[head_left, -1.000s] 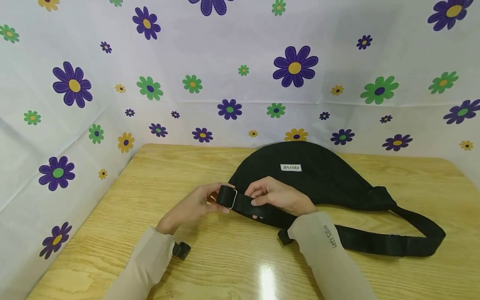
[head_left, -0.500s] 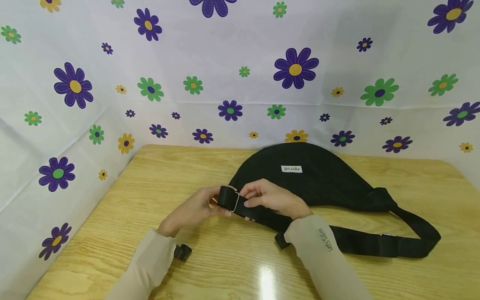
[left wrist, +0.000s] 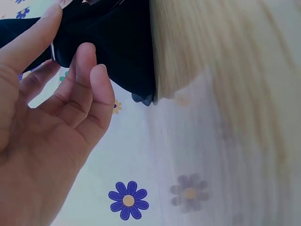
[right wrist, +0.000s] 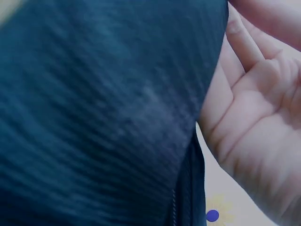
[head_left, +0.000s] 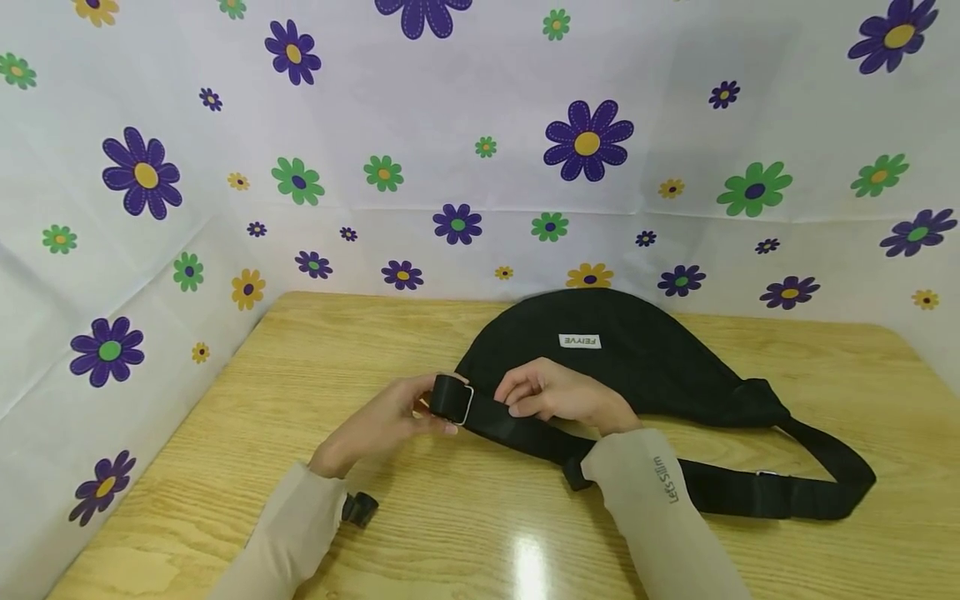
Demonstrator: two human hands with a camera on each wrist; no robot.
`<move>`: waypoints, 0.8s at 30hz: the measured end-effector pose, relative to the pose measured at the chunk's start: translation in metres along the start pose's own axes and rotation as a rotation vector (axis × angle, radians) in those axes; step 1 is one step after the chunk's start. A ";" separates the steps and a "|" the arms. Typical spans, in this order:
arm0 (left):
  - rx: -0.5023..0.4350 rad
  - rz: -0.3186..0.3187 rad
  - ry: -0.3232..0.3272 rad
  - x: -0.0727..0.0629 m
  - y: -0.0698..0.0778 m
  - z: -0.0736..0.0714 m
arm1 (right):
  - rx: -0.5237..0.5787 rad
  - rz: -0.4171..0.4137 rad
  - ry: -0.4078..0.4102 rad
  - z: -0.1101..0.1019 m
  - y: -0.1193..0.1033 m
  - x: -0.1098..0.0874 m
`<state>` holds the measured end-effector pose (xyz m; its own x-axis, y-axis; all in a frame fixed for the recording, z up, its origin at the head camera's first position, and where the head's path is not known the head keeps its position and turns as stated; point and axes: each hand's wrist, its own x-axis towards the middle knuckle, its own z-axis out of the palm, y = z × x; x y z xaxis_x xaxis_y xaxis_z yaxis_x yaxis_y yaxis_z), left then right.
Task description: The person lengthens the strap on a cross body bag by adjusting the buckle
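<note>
Black strap [head_left: 521, 432] gripped twice
Left hand [head_left: 390, 414] pinches it by the metal buckle [head_left: 468, 405], right hand [head_left: 566, 395] farther right; black bag [head_left: 637, 367] lies beyond on the table [head_left: 360, 333]

I watch through a head view facing forward and down across the table [head_left: 435, 542] to the flowered cloth [head_left: 450, 108] behind its far edge, cloth both close-in wrist views share, the right so near that black strap [right wrist: 103, 113] mostly fills it.
</note>
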<state>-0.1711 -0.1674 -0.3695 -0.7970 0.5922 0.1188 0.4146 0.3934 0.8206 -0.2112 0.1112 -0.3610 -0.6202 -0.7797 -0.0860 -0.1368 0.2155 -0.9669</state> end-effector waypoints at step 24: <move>-0.100 -0.018 -0.018 -0.001 0.002 0.005 | 0.083 -0.043 0.184 0.030 -0.003 0.020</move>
<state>-0.1669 -0.1638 -0.3703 -0.7957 0.5983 0.0944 0.3538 0.3326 0.8742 -0.1998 0.0775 -0.3672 -0.7472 -0.6646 -0.0061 -0.1070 0.1294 -0.9858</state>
